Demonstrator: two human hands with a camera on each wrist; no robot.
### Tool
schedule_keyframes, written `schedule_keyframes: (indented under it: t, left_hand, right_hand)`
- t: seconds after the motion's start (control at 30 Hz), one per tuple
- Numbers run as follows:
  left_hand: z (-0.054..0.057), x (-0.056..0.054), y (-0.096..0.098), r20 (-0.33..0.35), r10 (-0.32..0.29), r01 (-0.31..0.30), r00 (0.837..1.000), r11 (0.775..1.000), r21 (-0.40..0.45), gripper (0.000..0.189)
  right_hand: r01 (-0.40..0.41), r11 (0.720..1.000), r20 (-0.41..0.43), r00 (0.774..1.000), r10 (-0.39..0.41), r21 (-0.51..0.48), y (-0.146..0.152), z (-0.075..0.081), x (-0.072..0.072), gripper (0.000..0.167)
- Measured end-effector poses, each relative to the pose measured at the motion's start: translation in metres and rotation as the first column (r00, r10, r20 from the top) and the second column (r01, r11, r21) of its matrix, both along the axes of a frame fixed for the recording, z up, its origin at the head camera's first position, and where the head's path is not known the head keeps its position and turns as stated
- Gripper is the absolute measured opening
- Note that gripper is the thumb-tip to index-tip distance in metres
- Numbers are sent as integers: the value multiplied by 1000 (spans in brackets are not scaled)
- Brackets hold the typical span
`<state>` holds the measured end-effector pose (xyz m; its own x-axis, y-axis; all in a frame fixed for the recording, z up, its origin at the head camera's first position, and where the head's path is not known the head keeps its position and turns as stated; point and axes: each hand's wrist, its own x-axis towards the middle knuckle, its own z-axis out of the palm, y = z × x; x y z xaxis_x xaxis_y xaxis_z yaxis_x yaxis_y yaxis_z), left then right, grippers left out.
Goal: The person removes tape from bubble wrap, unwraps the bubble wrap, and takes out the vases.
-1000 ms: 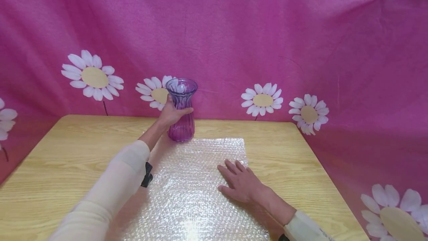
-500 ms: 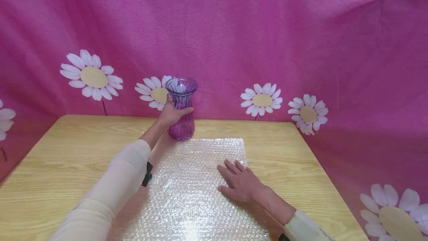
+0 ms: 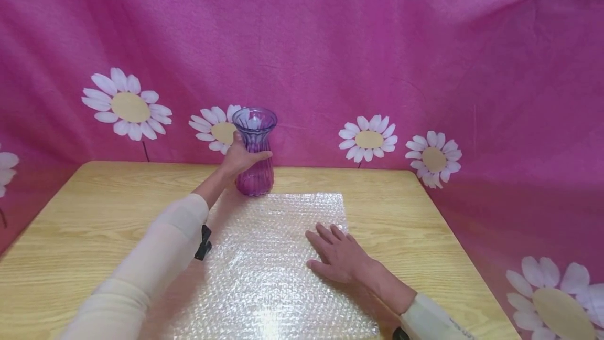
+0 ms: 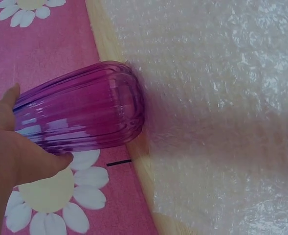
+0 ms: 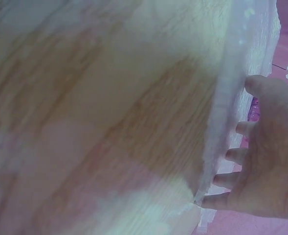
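A purple ribbed glass vase (image 3: pixel 256 172) with a flared bluish rim stands upright at the far edge of a sheet of bubble wrap (image 3: pixel 273 256). My left hand (image 3: pixel 240 160) grips the vase around its upper body, thumb across the front; the left wrist view shows the vase's base (image 4: pixel 126 105) at the sheet's edge. Fingers spread, my right hand (image 3: pixel 340 258) rests on the right side of the bubble wrap. In the right wrist view the right hand (image 5: pixel 268 152) has its fingertips at the sheet's edge.
A light wooden table (image 3: pixel 118 214) lies under the sheet. Behind it and along the right side hangs a magenta cloth (image 3: pixel 306 56) printed with white daisies.
The vase has shifted very slightly up in the head view, still in my left hand. The right hand stays in the same place on the bubble wrap.
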<state>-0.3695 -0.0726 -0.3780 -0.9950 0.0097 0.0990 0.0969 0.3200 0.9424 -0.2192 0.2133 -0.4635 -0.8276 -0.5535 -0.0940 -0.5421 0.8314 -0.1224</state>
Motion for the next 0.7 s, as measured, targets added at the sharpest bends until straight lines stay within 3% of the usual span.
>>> schedule_keyframes:
  t: [0.4,0.57,0.7]
  left_hand:
    - [5,1,-7,5,-40,41,999,999,-35,89]
    - [6,4,-11,30,-95,93,995,994,58,86]
    - [7,6,-16,45,-127,125,991,990,63,86]
  right_hand:
    - [4,1000,1,1000,-4,-6,-1,1,-1,67]
    - [9,1000,5,1000,-9,-4,0,0,-1,68]
    - [9,1000,3,1000,-9,0,0,0,-1,69]
